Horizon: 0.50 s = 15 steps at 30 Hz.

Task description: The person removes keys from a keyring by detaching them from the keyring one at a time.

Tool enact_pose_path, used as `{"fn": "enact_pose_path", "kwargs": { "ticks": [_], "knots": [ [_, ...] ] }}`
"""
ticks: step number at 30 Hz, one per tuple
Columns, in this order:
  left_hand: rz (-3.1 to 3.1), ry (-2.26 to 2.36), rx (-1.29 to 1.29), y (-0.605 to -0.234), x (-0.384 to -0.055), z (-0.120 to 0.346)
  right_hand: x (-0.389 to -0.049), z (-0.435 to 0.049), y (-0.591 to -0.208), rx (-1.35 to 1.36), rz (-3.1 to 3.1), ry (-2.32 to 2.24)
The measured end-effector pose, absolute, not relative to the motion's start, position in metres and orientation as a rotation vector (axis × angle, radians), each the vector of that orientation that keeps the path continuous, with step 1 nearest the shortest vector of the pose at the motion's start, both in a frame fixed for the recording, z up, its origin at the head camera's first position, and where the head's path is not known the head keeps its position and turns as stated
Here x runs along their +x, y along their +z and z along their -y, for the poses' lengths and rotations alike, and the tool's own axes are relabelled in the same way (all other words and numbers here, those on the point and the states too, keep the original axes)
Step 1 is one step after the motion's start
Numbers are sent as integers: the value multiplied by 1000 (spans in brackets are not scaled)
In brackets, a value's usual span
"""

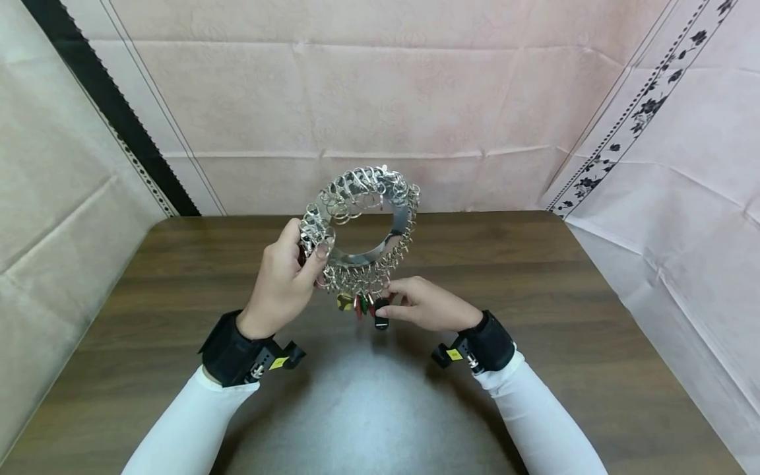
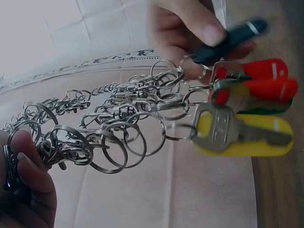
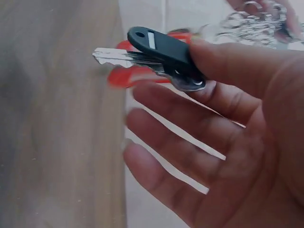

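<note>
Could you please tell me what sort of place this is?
Probably a small indoor tabletop station arranged for recording handwork, though no wider room shows. The signs are the wood-grain table, creased patterned sheets bordering it, and black wrist straps.

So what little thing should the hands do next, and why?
Maybe the right hand should tug the dark tag gently, testing whether it's hooked on: the pictures don't settle that. That hand pinches the tag, the left hand grips the big metal hoop, and red tags hang nearby.
</note>
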State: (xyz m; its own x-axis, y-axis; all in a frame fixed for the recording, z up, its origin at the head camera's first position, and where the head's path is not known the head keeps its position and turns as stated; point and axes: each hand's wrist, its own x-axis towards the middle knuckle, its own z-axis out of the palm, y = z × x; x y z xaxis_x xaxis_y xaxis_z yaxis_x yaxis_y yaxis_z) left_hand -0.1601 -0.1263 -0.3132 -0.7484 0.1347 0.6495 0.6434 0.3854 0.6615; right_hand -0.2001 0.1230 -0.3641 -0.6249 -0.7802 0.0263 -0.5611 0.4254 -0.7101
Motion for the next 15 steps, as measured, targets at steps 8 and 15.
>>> {"fn": "enact_pose_path", "kwargs": {
  "ticks": [8, 15],
  "knots": [
    [2185, -1358, -622, -318, -164, 128, -192, -130, -348, -1188, -2278, -1071],
    [2209, -1340, -599, -320, -170, 128, -188, -135, -337, -1113, -2209, -1241]
  ]
}}
